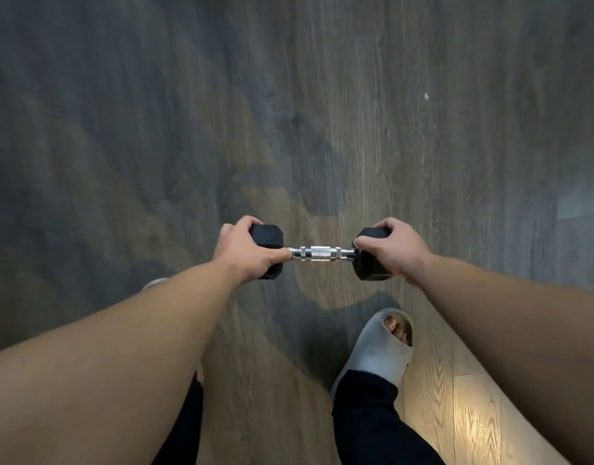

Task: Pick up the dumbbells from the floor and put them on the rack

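Observation:
A dumbbell [319,253] with black hexagonal heads and a chrome knurled handle hangs level above the floor, held crosswise in front of me. My left hand [247,251] wraps over its left head, thumb at the handle's end. My right hand [394,251] wraps over its right head. The bare handle shows between the two hands. No rack appears in view.
Grey-brown wood-look flooring [289,95] fills the view. My right foot in a grey slide sandal [379,350] is stepped forward below the dumbbell; the left sandal's toe [154,282] peeks out beside my left forearm. Dark trouser legs show at the bottom.

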Available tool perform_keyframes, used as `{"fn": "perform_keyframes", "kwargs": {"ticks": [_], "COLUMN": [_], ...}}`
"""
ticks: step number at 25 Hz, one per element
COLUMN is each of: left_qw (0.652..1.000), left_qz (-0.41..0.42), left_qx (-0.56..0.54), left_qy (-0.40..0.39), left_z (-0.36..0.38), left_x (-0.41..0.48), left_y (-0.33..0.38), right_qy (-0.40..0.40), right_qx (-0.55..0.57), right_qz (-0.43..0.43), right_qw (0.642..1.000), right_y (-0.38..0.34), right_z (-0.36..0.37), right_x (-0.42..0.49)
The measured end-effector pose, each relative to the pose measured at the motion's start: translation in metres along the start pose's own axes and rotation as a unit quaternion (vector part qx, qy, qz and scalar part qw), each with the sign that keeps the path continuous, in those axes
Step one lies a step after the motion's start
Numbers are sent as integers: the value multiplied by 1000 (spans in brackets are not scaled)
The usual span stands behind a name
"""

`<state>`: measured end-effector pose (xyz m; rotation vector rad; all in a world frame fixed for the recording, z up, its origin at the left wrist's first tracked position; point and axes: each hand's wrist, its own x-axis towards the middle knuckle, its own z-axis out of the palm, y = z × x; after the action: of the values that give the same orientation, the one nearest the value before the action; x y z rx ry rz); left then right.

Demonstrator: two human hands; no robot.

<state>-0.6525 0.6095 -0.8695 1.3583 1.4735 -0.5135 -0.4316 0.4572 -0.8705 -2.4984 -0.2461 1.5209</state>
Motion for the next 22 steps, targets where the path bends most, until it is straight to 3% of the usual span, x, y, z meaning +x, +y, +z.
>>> {"fn": "perform_keyframes", "kwargs": {"ticks": [15, 22], "left_qw": [990, 970], "left_qz": [67, 143], "left_qx": [-36, -19], "left_qy": [116, 194], "left_z": [-349, -477], "left_x": [-322, -446], "left_y": [106, 101], "right_qy": [56, 102], "right_qx": [74, 112], "right_qz": [-67, -118], "right_qw": [993, 981], "right_y": [-286, -372], "right_z": [-95, -97], "right_x": [-369, -526]}}
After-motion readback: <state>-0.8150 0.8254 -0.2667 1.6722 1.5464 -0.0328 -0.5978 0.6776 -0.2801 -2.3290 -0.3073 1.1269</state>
